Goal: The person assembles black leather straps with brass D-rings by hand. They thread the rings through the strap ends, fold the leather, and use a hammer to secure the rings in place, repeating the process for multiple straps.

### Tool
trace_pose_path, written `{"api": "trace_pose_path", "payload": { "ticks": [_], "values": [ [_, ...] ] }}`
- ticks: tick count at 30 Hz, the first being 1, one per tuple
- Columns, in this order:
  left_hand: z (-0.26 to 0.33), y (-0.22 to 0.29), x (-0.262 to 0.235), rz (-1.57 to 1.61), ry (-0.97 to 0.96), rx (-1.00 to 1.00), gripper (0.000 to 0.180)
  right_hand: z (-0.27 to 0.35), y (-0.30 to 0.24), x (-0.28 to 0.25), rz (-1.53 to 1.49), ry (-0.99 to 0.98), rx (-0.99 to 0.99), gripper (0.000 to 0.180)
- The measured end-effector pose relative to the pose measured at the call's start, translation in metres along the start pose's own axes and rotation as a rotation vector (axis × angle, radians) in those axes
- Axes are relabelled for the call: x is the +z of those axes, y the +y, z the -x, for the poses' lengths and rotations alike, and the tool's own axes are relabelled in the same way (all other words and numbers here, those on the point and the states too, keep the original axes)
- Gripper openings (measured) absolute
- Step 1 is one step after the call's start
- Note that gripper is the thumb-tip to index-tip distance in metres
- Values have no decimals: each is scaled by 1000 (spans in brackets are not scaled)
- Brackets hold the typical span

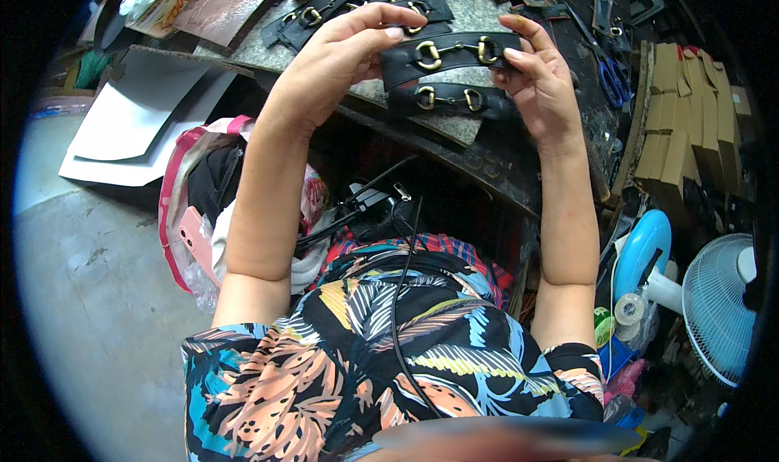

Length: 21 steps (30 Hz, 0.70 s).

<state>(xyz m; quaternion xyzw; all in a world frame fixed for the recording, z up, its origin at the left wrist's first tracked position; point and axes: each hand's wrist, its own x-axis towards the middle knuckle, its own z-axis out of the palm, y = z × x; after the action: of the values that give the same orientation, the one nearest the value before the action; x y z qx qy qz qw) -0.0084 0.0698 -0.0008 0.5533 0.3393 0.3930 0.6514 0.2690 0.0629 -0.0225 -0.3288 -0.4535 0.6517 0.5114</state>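
Both of my hands hold one black leather strap (454, 56) with a gold horsebit buckle, lifted above the stone work slab (471, 7). My left hand (341, 52) grips its left end with the fingers curled over the top. My right hand (540, 76) pinches the right end between thumb and fingers. A second black strap with a gold buckle (450, 101) lies on the slab just below the held one. Several more such straps (349, 3) lie farther back on the slab.
Blue-handled scissors (610, 72) lie to the right. A stack of brown cardboard boxes (690, 113) stands at far right, with a white fan (718, 304) and a blue fan (641, 255) below. White sheets (138, 121) and a pink-trimmed bag (199, 194) sit at left.
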Motion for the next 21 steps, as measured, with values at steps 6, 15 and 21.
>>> {"api": "trace_pose_path", "payload": {
  "ticks": [6, 15, 21],
  "values": [
    [9, -14, -5, 158, 8, -6, 40, -1, 1, -2, 21, 25, 23, 40],
    [7, -15, 8, 97, 147, 73, 30, -4, 3, -6, 108, 73, 9, 34],
    [3, -16, -3, -30, 104, 55, 32, -3, -1, -6, 63, 42, 26, 33]
  ]
}}
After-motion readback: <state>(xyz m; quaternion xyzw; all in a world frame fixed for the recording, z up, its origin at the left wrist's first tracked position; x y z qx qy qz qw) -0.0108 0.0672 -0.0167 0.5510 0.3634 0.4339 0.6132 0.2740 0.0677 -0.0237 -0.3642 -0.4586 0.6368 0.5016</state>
